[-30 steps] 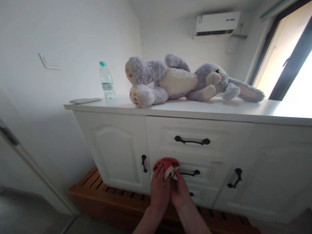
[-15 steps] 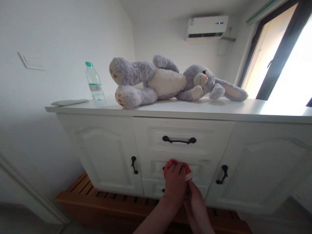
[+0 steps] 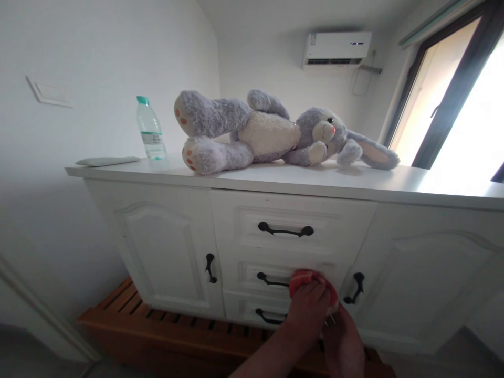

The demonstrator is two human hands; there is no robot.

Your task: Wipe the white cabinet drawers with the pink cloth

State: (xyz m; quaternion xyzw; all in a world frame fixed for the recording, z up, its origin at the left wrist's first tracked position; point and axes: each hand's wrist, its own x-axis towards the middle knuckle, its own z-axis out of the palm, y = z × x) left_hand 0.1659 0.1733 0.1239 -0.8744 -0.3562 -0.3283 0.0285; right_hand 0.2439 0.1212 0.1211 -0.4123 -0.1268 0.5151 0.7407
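Observation:
A small red and white cloth item (image 3: 309, 277) sits bunched between both hands, low in front of the white cabinet (image 3: 165, 247). My left hand (image 3: 306, 311) covers it from above, fingers curled over the red part. My right hand (image 3: 343, 342) lies just below and to the right, its fingertips touching the white edge of the item. Both hands are level with the middle drawer's black handle (image 3: 271, 280). On the cabinet top lies a grey and white plush rabbit (image 3: 271, 131) on its side.
A water bottle with a green cap (image 3: 150, 128) and a flat white object (image 3: 106, 161) stand at the cabinet's left end. A wooden slatted platform (image 3: 157, 325) runs under the cabinet. An air conditioner (image 3: 336, 48) hangs on the far wall; a dark-framed window (image 3: 452, 89) is at right.
Both hands with the red item have drifted right and lower in the view. The view itself has shifted, so the cabinet and rabbit appear further left.

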